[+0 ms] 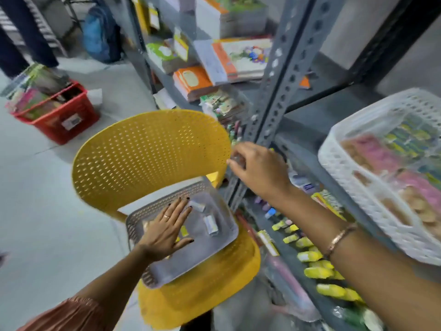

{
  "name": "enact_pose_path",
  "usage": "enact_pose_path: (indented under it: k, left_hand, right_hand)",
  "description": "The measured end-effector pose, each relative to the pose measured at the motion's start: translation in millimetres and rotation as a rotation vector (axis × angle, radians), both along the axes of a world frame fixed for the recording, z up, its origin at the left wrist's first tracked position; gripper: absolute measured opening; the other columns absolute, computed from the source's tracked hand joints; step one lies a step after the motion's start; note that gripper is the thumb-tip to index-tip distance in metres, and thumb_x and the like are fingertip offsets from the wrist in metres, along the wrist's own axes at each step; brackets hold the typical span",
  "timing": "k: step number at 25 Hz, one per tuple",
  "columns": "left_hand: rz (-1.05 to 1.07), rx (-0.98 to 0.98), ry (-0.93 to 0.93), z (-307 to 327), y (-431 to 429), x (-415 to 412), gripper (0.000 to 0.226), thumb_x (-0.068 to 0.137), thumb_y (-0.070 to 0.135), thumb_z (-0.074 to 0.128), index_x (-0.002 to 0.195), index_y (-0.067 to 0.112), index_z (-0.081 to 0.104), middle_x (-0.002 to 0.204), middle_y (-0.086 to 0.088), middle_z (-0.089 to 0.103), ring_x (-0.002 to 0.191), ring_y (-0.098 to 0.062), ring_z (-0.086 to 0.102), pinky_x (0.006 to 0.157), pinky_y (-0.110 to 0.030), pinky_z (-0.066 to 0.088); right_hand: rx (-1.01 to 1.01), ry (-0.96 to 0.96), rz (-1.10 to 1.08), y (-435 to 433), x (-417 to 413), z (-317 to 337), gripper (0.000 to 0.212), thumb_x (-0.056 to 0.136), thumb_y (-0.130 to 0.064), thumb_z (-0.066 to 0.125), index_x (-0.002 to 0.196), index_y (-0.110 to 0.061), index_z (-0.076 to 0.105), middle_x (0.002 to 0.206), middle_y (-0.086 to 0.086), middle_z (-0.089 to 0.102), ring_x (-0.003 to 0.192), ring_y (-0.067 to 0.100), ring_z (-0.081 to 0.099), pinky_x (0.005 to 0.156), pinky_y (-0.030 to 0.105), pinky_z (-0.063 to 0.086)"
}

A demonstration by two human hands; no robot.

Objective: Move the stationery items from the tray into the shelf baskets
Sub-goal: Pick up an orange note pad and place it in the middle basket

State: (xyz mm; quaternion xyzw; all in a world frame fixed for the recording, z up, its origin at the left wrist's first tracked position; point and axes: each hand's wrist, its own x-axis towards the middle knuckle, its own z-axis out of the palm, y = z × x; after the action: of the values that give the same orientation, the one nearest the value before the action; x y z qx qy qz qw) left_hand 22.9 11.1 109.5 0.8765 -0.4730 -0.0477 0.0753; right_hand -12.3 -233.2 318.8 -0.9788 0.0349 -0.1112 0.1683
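Note:
A grey perforated tray (205, 254) rests on the seat of a yellow chair (148, 154). My left hand (167, 229) lies flat in the tray, fingers spread, over a yellow item; two small white boxes (211, 224) lie just right of it. My right hand (259, 168) is raised beside the grey shelf post (284, 87), fingers pinched around a small blurred item that I cannot identify. A white shelf basket (353, 177) filled with pink and green packs sits on the shelf at right.
Lower shelf rows hold yellow-capped items (310, 256) and small packs. Books fill the upper shelves (241, 58). A red basket (59, 115) of books stands on the floor at left, near a person's legs and a blue backpack (100, 34).

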Motion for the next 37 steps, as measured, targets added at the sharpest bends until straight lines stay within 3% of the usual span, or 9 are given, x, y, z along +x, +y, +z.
enact_pose_path:
  k: [6,8,10,13,17,28,31,35,37]
  left_hand:
    - [0.000,0.191,0.100,-90,102,-44,0.082,0.090,0.069,0.026,0.143,0.006,0.027,0.150,-0.018,0.026,0.141,-0.029,0.013,0.108,-0.044,0.019]
    - [-0.011,0.234,0.131,-112,119,-51,0.084,0.089,0.070,0.028,0.147,0.009,0.020,0.147,-0.020,0.030,0.138,-0.031,0.018,0.110,-0.041,0.014]
    - [-0.008,0.256,0.146,-132,131,-57,0.087,0.088,0.070,0.029,0.149,0.010,0.013,0.148,-0.019,0.027,0.142,-0.029,0.006,0.111,-0.040,0.008]
    - [-0.005,0.269,0.176,-156,141,-63,0.083,0.088,0.070,0.028,0.138,0.003,0.033,0.145,-0.022,0.034,0.142,-0.030,0.006,0.112,-0.043,0.005]
    - [0.003,0.223,0.154,-165,139,-64,0.081,0.087,0.067,0.030,0.133,0.003,0.045,0.140,-0.024,0.041,0.130,-0.037,0.036,0.109,-0.044,0.012]
    - [0.034,0.191,0.137,-167,139,-65,0.076,0.094,0.061,0.019,0.128,0.003,0.054,0.136,-0.024,0.046,0.127,-0.038,0.040,0.110,-0.044,0.010]
    - [0.036,0.207,0.131,-169,140,-65,0.075,0.094,0.062,0.021,0.130,0.004,0.052,0.138,-0.024,0.044,0.129,-0.038,0.038,0.111,-0.043,0.008]
    - [0.037,0.207,0.123,-172,140,-66,0.074,0.093,0.062,0.022,0.130,0.004,0.051,0.139,-0.023,0.044,0.129,-0.038,0.037,0.110,-0.044,0.010]
    - [0.040,0.197,0.107,-173,141,-66,0.075,0.093,0.062,0.021,0.130,0.004,0.051,0.139,-0.024,0.044,0.129,-0.039,0.038,0.109,-0.045,0.011]
  right_hand:
    - [-0.098,0.572,0.289,69,33,-187,0.030,0.090,-0.023,0.055,0.117,-0.009,0.051,0.124,0.012,0.058,0.117,0.031,0.052,0.083,0.040,0.047]
    - [-0.135,0.653,0.379,94,37,-237,0.036,0.091,-0.020,0.053,0.124,-0.007,0.047,0.131,0.014,0.052,0.124,0.030,0.046,0.089,0.042,0.046]
    - [-0.153,0.688,0.472,118,37,-281,0.040,0.091,-0.013,0.050,0.129,-0.006,0.043,0.135,0.014,0.048,0.127,0.030,0.043,0.093,0.044,0.045]
    - [-0.221,0.693,0.684,145,35,-330,0.040,0.090,-0.005,0.042,0.130,-0.006,0.042,0.140,0.014,0.042,0.134,0.030,0.035,0.098,0.046,0.042]
    - [-0.285,0.726,0.812,155,36,-358,0.061,0.085,-0.004,0.055,0.139,-0.007,0.027,0.153,0.012,0.023,0.142,0.030,0.019,0.108,0.045,0.036]
    - [-0.290,0.643,0.832,149,32,-375,0.063,0.083,-0.020,0.060,0.135,-0.006,0.028,0.150,0.013,0.027,0.139,0.031,0.023,0.113,0.040,0.026]
    - [-0.336,0.644,0.791,145,32,-374,0.080,0.077,-0.032,0.066,0.138,-0.003,0.024,0.141,0.015,0.035,0.130,0.032,0.031,0.110,0.041,0.026]
    - [-0.225,0.791,0.633,145,24,-373,0.097,0.072,-0.032,0.072,0.145,-0.013,0.011,0.157,0.015,0.003,0.144,0.036,0.003,0.117,0.052,0.007]
    - [-0.155,0.811,0.450,153,17,-374,0.105,0.071,-0.042,0.072,0.145,-0.009,0.006,0.157,0.016,0.003,0.144,0.036,0.005,0.117,0.051,0.010]
